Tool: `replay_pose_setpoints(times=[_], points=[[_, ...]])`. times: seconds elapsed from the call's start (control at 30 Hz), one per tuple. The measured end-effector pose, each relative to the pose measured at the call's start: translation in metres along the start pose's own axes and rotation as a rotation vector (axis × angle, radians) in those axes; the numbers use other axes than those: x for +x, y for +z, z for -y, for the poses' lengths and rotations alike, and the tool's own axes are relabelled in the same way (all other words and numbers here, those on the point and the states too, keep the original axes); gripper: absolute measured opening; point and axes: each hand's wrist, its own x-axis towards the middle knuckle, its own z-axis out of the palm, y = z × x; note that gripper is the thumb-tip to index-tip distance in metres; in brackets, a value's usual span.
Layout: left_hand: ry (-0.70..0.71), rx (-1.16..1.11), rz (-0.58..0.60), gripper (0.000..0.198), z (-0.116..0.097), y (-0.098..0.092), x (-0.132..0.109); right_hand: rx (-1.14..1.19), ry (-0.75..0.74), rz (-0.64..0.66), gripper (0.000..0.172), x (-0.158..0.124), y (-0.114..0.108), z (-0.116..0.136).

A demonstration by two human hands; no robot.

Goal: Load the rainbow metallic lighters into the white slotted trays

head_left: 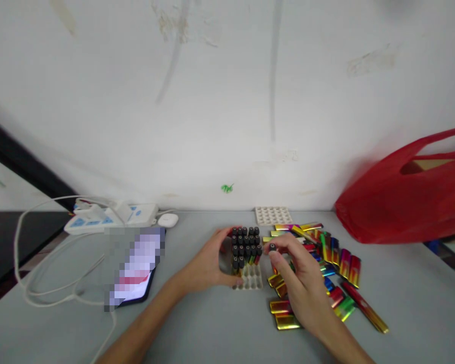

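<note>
My left hand (208, 263) curves around the left side of a white holed tray (253, 279), with the thumb at its front corner and the fingers behind. Several black-tipped shiny sticks (246, 241) stand upright in tight rows in the tray. The tray's front holes on the right show bare. Just right of those rows, my right hand (301, 275) pinches one black-tipped stick (272, 247) upright between thumb and fingers. Its lower part is mostly hidden. Beneath and around this hand lie many flat metallic sticks (365, 307) in red, gold, green and blue.
A second white holed tray (273, 215) lies against the wall. At right stands a red bag (409, 202). On the left are a power strip (111, 217), a white charging case (168, 220), a phone (140, 268) and looping white cables (47, 305).
</note>
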Motion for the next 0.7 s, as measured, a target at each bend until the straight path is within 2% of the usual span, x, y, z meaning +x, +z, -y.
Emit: replay_pose_setpoints(times=[0.1, 0.23, 0.4, 0.6, 0.7], points=[[-0.006, -0.026, 0.002, 0.118, 0.001, 0.001, 0.0, -0.071, -0.102, 0.007, 0.012, 0.0, -0.001, 0.001], [-0.023, -0.062, 0.032, 0.117, 0.002, 0.001, -0.001, -0.127, -0.14, 0.138, 0.014, 0.001, -0.008, -0.001], [-0.001, -0.05, 0.031, 0.119, 0.003, 0.0, -0.001, -0.162, -0.079, 0.323, 0.021, 0.003, -0.017, -0.003], [0.04, -0.044, 0.026, 0.117, 0.003, 0.001, 0.0, -0.239, -0.047, 0.46, 0.027, 0.001, -0.014, -0.002], [0.036, -0.051, 0.025, 0.117, 0.004, 0.001, -0.001, -0.275, -0.058, 0.488, 0.029, 0.0, -0.013, -0.007]])
